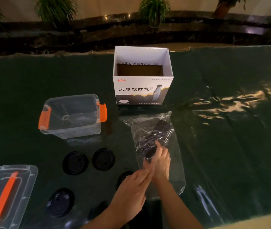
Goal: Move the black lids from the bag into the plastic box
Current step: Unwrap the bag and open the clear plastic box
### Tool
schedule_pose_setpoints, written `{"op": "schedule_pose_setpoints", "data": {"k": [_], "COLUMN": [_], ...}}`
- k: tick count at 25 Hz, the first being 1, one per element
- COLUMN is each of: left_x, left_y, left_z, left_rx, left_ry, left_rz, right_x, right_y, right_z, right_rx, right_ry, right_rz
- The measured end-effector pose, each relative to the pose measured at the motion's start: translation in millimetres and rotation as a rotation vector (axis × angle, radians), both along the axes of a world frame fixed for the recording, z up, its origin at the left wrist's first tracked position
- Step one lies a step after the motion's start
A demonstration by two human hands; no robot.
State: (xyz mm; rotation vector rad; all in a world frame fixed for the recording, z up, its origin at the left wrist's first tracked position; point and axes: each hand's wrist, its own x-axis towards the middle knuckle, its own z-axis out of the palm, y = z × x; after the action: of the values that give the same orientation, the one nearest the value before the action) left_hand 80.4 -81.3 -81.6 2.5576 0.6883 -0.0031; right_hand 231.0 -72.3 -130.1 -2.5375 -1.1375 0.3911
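Observation:
A clear plastic bag (176,162) lies on the dark green table, with a stack of black lids (163,131) inside it. My right hand (160,164) reaches into the bag's mouth and grips a black lid (150,153). My left hand (131,194) rests at the bag's opening, fingers flat against the plastic. The clear plastic box (72,116) with orange latches stands empty at the left. Loose black lids lie on the table: two side by side (75,162) (103,159), one nearer me (60,202), and one partly hidden under my left hand (123,177).
A white cardboard box (143,90) with printed characters stands open behind the bag. The plastic box's clear cover (7,195) with an orange handle lies at the front left. A strip of clear wrapping (204,200) lies at the right. Plants line a ledge beyond the table.

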Motion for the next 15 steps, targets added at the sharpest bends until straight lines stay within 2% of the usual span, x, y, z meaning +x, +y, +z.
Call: {"op": "schedule_pose_setpoints", "data": {"k": [5, 7, 9, 12, 15], "left_x": [-4, -5, -5, -4, -2], "left_y": [-1, -2, -1, 1, 0], "left_z": [0, 0, 0, -1, 1], "left_rx": [0.009, 0.003, -0.004, 0.009, 0.015], "left_ry": [0.016, 0.013, 0.017, 0.016, 0.007], "left_rz": [-0.011, -0.008, -0.003, 0.008, 0.014], "right_x": [3, 3, 0, -4, -7], "right_y": [13, 6, -12, -53, -87], "right_z": [9, 13, 14, 11, 9], "right_rx": [-0.009, 0.047, 0.127, 0.218, 0.192], "right_ry": [0.101, 0.188, 0.281, 0.304, 0.352], "right_rz": [0.050, 0.034, -0.010, 0.002, -0.033]}}
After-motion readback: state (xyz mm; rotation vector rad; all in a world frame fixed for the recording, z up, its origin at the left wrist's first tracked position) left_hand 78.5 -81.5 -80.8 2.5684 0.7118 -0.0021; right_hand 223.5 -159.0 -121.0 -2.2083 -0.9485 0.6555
